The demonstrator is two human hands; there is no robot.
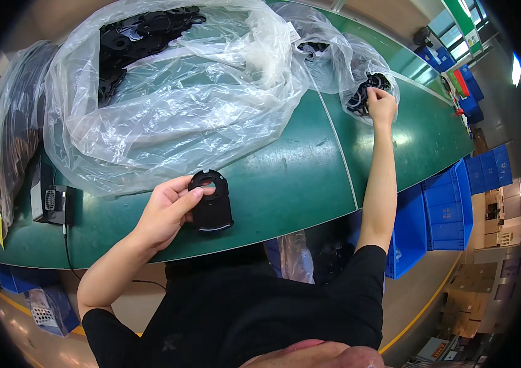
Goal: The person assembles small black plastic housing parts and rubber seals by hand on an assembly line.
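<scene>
The only view, a wide fisheye, looks down from head height onto the nearby green desk.

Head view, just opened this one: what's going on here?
A person at a green table holds a flat black part with a round hole near its top in the left hand. The right hand reaches out to small dark parts in a clear plastic bag on the right; whether its fingers grip one can't be told. A large clear bag lies open farther back, with more black pieces inside.
</scene>
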